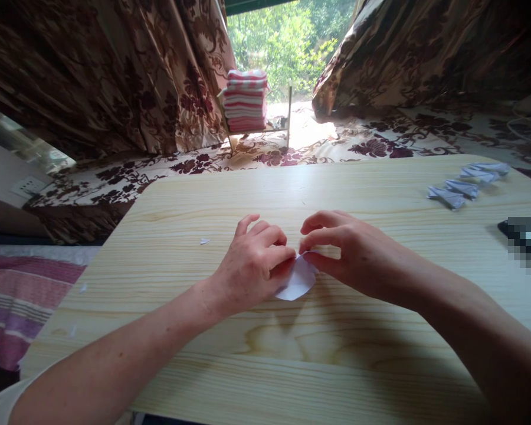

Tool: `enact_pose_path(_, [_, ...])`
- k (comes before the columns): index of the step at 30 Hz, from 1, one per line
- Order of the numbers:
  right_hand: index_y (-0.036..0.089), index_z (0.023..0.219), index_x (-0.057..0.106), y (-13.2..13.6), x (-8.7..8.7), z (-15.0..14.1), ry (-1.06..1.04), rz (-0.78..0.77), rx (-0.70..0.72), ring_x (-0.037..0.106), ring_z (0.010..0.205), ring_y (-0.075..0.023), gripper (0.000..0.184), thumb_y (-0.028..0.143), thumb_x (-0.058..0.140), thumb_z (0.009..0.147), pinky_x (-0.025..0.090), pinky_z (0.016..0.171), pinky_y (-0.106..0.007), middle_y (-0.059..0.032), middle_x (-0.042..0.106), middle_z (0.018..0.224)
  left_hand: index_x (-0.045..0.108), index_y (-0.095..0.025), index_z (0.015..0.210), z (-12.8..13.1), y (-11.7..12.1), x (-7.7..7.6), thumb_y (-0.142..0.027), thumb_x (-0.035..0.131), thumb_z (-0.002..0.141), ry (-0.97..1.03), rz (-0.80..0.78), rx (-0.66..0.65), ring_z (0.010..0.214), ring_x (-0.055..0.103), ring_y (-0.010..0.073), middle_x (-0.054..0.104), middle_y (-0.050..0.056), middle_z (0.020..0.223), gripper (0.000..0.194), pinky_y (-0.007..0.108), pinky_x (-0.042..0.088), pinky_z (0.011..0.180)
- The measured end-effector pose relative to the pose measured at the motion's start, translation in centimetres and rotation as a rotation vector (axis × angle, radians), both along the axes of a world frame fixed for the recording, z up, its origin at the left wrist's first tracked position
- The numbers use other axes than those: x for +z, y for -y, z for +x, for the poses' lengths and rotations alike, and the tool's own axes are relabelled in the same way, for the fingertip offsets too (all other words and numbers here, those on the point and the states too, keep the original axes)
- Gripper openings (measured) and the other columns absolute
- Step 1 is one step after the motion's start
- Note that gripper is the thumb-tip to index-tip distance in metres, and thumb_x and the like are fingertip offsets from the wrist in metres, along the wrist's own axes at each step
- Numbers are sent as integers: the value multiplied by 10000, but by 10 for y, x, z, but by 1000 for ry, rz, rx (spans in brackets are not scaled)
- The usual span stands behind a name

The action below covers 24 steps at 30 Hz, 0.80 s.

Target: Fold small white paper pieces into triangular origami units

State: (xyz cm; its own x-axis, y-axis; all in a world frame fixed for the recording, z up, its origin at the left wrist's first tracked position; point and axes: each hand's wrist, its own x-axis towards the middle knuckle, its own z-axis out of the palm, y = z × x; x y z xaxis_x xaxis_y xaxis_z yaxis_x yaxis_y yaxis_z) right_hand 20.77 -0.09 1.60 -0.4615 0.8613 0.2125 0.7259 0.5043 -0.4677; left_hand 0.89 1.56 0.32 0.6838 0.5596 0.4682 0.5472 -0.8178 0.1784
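A small white piece of paper (pixel 297 282) with a rounded lower edge is held just above the middle of the table. My left hand (pixel 262 260) pinches its upper left side between thumb and forefinger. At the upper right edge, the fingertips and thumb of my right hand (pixel 331 239) close on the same paper. The fingers partly hide its top edge. Several folded white paper pieces (pixel 462 186), narrow at one end and flared at the other, lie at the far right of the table.
The pale wood-grain table (pixel 194 366) carries small paper scraps (pixel 204 241) on its left side. A dark, partly pixelated object (pixel 524 233) lies at the right edge. Beyond the table, folded red-and-white cloths (pixel 246 101) are stacked on a small rack before the window, between patterned curtains (pixel 159 77).
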Motion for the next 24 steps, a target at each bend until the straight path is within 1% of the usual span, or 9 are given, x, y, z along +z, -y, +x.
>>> enact_pose_path(3, [247, 785, 728, 0, 0, -2, 24, 1, 5, 585, 873, -191, 170, 155, 587, 811, 477, 713, -307, -36, 666, 981, 705, -200, 754, 1, 2, 1, -216, 558, 842, -6, -17, 0, 753, 560, 148, 651, 15, 773, 172, 455, 326, 1013])
enact_pose_path(6, [217, 761, 716, 1, 2, -6, 44, -5, -21, 583, 850, -191, 171, 162, 569, 828, 472, 693, -306, -46, 669, 948, 706, -193, 768, 2, 5, 3, -213, 549, 848, -27, -45, -3, 745, 563, 146, 660, 18, 774, 177, 449, 326, 1007])
enact_pose_path(11, [201, 728, 700, 1, 3, -9, 61, -3, -53, 576, 835, -190, 184, 167, 556, 837, 464, 692, -304, -54, 670, 917, 701, -183, 769, 3, 8, 6, -202, 544, 845, -55, -78, 6, 749, 562, 157, 666, 28, 771, 176, 421, 357, 947])
enact_pose_path(16, [203, 732, 695, 2, 1, -9, 73, 0, -75, 578, 857, -200, 168, 172, 565, 833, 454, 690, -307, -54, 671, 928, 700, -179, 778, -2, 7, 14, -195, 547, 848, -78, -128, -26, 741, 570, 140, 654, 14, 753, 169, 408, 338, 962])
enact_pose_path(18, [205, 723, 690, 2, 1, -10, 78, 1, -76, 576, 870, -204, 161, 163, 572, 825, 451, 699, -310, -50, 670, 936, 695, -175, 771, -5, 8, 18, -180, 543, 848, -64, -121, -45, 738, 572, 133, 648, 6, 739, 171, 405, 326, 980])
enact_pose_path(20, [203, 702, 680, 2, 1, -11, 79, 2, -79, 573, 867, -204, 166, 169, 575, 826, 449, 702, -312, -46, 669, 932, 697, -177, 804, -6, 10, 20, -171, 517, 861, -69, -101, -70, 740, 569, 137, 646, 6, 729, 189, 410, 323, 988])
enact_pose_path(24, [198, 713, 677, 1, 0, -12, 77, -5, -95, 572, 868, -207, 173, 189, 566, 845, 453, 699, -313, -46, 671, 923, 699, -181, 904, -5, 12, 18, -207, 474, 896, -153, -73, -81, 735, 553, 161, 641, 15, 700, 226, 445, 325, 987])
